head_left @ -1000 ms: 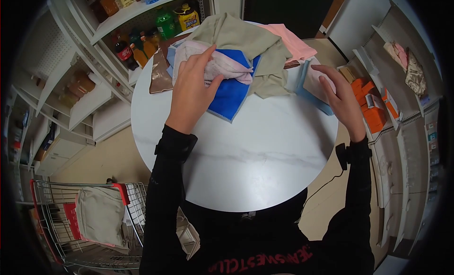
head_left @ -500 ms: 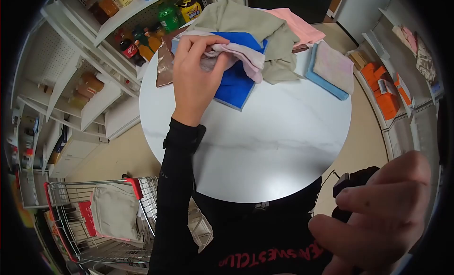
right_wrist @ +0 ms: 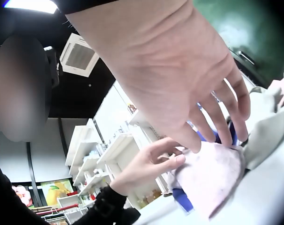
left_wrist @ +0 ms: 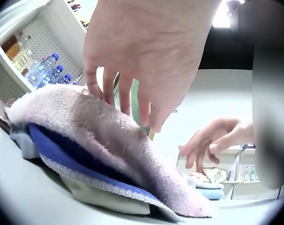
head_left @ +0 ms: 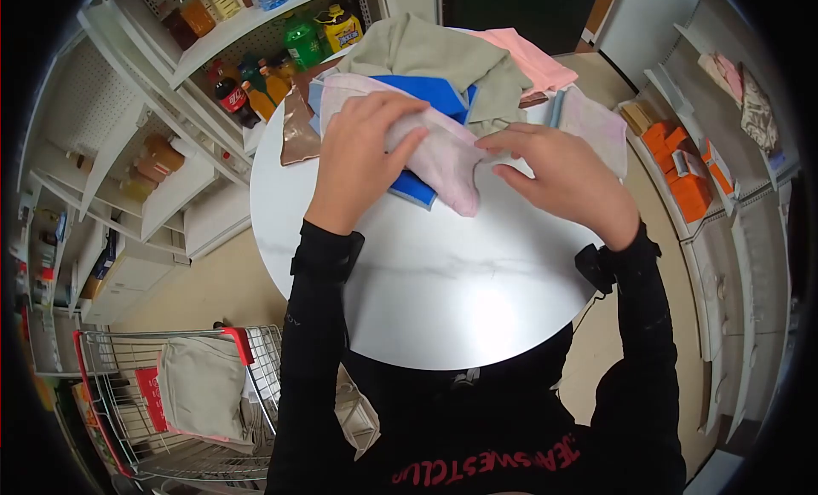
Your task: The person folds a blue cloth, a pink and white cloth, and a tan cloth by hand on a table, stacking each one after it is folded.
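Observation:
A pale pink terry towel (head_left: 441, 164) lies skewed over a blue cloth (head_left: 439, 94) on the round white table (head_left: 426, 299). My left hand (head_left: 360, 158) rests on the towel's left part, fingers extended and thumb apart. In the left wrist view its fingertips touch the fuzzy top of the towel (left_wrist: 92, 124). Just past the towel's right end hovers my right hand (head_left: 567, 173), fingers loosely bent, with nothing between them. A grey-green cloth (head_left: 434, 52) spreads behind the blue one.
At the table's right edge sits a folded pinkish towel (head_left: 601, 133) on light blue cloth. Peach fabric (head_left: 532, 60) lies at the back, shiny brown fabric (head_left: 298, 124) at the left. A shopping cart (head_left: 243, 346) with folded clothes stands lower left; bottle shelves (head_left: 230, 35) are behind.
My right hand left the folded towel at the right, swung back near my body, then came over to the pink towel. That towel's raised right part now lies lower, spread toward me.

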A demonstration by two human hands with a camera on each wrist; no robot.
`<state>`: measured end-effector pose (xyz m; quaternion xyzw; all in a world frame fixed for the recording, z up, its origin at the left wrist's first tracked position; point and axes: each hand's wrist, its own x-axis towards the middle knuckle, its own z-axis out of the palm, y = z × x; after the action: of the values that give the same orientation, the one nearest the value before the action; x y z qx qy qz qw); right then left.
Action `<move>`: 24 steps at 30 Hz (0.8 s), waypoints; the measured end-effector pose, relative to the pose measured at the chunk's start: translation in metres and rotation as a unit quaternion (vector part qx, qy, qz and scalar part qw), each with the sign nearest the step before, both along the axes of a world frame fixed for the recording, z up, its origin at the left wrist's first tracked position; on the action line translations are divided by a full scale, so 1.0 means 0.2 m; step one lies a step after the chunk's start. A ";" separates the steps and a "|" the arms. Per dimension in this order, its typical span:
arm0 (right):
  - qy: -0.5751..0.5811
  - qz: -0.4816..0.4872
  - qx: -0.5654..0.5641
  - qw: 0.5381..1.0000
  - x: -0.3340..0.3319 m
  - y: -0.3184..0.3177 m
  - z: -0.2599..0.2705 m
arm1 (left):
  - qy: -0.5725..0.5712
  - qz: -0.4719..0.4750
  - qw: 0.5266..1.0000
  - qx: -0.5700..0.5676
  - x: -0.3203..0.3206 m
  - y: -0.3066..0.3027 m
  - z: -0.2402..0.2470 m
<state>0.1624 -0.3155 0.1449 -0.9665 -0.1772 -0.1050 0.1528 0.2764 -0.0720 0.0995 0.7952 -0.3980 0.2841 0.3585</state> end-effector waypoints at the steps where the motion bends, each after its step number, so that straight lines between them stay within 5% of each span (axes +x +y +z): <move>1: 0.014 -0.014 0.019 1.000 0.02 0.00 -0.03 | 0.026 0.006 1.000 0.016 -0.01 0.00 0.00; 8: 0.023 0.012 0.026 0.999 0.19 0.02 -0.22 | 0.120 0.047 0.977 0.171 0.00 0.04 0.00; 12: 0.049 -0.040 0.164 0.984 0.16 0.03 -0.10 | -0.053 0.033 0.998 0.024 -0.01 0.01 0.03; 14: -0.104 0.006 0.282 0.954 0.11 0.03 -0.01 | -0.019 -0.027 0.998 -0.049 -0.01 0.02 0.03; 19: -0.120 0.051 0.361 0.923 -0.02 -0.01 0.21 | 0.135 -0.171 0.952 -0.217 -0.13 0.00 0.08; 24: -0.209 0.043 0.359 0.909 -0.03 -0.10 0.24 | 0.049 -0.145 0.987 -0.047 -0.10 0.03 0.08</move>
<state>0.1556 -0.3351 0.1933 -0.7939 -0.1964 -0.3544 0.4535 0.2572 -0.0670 0.1162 0.7243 -0.4774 0.2082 0.4519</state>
